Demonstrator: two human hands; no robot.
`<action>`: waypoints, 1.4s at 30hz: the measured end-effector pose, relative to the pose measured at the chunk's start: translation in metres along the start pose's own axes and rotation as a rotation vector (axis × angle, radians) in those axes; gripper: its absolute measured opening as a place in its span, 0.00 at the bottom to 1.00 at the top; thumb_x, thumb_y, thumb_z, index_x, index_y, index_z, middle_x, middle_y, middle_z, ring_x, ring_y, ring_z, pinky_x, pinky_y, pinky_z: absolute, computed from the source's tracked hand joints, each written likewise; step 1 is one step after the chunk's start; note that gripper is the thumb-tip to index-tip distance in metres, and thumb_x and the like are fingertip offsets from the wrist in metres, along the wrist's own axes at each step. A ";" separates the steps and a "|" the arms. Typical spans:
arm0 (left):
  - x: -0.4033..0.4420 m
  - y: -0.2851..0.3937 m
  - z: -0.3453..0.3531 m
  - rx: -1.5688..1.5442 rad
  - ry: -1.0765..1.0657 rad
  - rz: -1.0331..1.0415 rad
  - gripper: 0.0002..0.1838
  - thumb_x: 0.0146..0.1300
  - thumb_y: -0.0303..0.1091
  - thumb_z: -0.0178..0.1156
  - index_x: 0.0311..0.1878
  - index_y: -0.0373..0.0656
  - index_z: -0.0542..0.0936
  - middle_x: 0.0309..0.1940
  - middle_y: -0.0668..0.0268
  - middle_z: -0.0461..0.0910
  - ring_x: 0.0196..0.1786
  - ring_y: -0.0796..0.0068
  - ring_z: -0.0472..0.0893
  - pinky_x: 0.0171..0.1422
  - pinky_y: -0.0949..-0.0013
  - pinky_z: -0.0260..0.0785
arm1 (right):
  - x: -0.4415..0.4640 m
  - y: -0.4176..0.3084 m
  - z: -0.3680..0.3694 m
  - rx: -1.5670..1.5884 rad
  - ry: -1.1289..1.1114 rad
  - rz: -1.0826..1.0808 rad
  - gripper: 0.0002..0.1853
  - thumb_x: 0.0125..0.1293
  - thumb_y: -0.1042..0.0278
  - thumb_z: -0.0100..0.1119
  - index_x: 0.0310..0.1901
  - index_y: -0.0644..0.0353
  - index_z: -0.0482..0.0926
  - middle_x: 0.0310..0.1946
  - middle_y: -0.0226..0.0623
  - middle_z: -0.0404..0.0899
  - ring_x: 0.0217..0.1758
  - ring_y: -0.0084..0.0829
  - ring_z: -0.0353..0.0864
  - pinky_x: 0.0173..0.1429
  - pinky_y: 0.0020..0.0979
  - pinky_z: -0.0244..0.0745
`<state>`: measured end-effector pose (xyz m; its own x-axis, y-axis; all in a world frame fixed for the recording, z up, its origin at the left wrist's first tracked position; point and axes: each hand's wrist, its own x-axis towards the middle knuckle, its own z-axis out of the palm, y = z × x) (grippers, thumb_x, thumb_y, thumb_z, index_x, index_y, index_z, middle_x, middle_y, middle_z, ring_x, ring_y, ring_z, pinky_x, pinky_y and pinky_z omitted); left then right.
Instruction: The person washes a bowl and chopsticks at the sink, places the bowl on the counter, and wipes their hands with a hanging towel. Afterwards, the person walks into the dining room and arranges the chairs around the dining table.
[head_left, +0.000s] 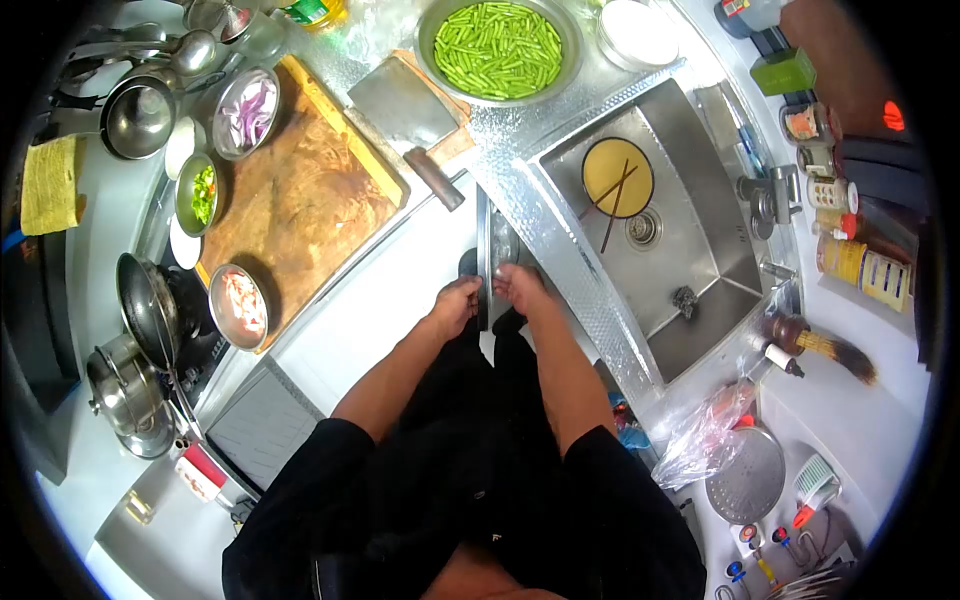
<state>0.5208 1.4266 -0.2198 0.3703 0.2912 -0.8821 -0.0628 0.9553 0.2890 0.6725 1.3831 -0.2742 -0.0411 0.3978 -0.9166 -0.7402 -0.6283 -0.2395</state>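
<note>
Both my hands are low in front of my body, in the gap between the worktop and the sink counter. My left hand (460, 303) has its fingers closed at the edge of a narrow upright panel (485, 245), which looks like a cabinet door seen edge-on. On the other side of that panel, my right hand (521, 288) is closed with its fingers bent; what lies in it is hidden. Shiny rounded items (503, 240) show dimly inside the gap just beyond the right hand.
Left is a wooden cutting board (300, 210) with bowls of sliced onion (247, 113), chopped green pieces (204, 194) and pinkish pieces (240, 305). A cleaver (405, 105) lies near a basin of cut green beans (497, 50). The sink (690, 260) holds chopsticks (617, 190) across a yellowish round vessel (600, 165).
</note>
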 end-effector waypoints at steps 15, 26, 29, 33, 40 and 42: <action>-0.007 0.004 0.003 0.040 -0.066 -0.010 0.12 0.65 0.37 0.53 0.47 0.43 0.74 0.34 0.67 0.76 0.37 0.72 0.74 0.42 0.69 0.67 | 0.004 -0.023 0.032 -1.751 0.316 -0.215 0.14 0.61 0.65 0.49 0.43 0.59 0.81 0.46 0.47 0.79 0.51 0.46 0.79 0.53 0.44 0.74; -0.001 -0.003 0.003 0.078 -0.076 0.061 0.12 0.62 0.41 0.56 0.43 0.43 0.76 0.35 0.67 0.75 0.35 0.74 0.72 0.38 0.68 0.64 | -0.035 -0.007 0.014 -1.617 0.326 -0.554 0.12 0.58 0.66 0.54 0.39 0.65 0.78 0.43 0.56 0.76 0.49 0.54 0.75 0.52 0.47 0.70; 0.000 -0.005 0.008 0.045 -0.049 0.075 0.12 0.62 0.39 0.56 0.42 0.43 0.78 0.28 0.68 0.74 0.27 0.76 0.70 0.29 0.71 0.60 | -0.050 -0.004 0.005 -1.640 0.192 -0.720 0.14 0.58 0.66 0.53 0.44 0.64 0.74 0.44 0.55 0.75 0.49 0.55 0.74 0.51 0.47 0.70; 0.004 -0.009 0.005 0.059 -0.052 0.096 0.14 0.62 0.39 0.57 0.45 0.40 0.78 0.31 0.66 0.76 0.31 0.74 0.74 0.31 0.69 0.64 | -0.073 -0.018 0.027 -1.728 0.036 -0.471 0.18 0.56 0.63 0.57 0.47 0.61 0.73 0.47 0.53 0.75 0.51 0.54 0.74 0.53 0.45 0.71; -0.004 -0.005 0.020 0.104 0.013 0.062 0.15 0.61 0.40 0.58 0.45 0.41 0.78 0.37 0.61 0.78 0.37 0.70 0.77 0.40 0.65 0.70 | -0.051 -0.017 0.027 -1.889 0.017 -0.381 0.22 0.55 0.59 0.58 0.52 0.57 0.73 0.51 0.52 0.74 0.53 0.52 0.74 0.54 0.44 0.71; -0.009 0.000 0.026 0.202 0.065 0.039 0.15 0.60 0.41 0.58 0.45 0.42 0.79 0.35 0.60 0.78 0.34 0.70 0.77 0.35 0.64 0.70 | -0.067 -0.018 0.030 -1.766 0.051 -0.393 0.22 0.58 0.64 0.54 0.54 0.61 0.71 0.53 0.54 0.71 0.56 0.53 0.72 0.55 0.44 0.71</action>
<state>0.5414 1.4228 -0.2023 0.3098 0.3369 -0.8891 0.1137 0.9153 0.3865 0.6687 1.3880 -0.1987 -0.0148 0.6853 -0.7281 0.8088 -0.4199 -0.4116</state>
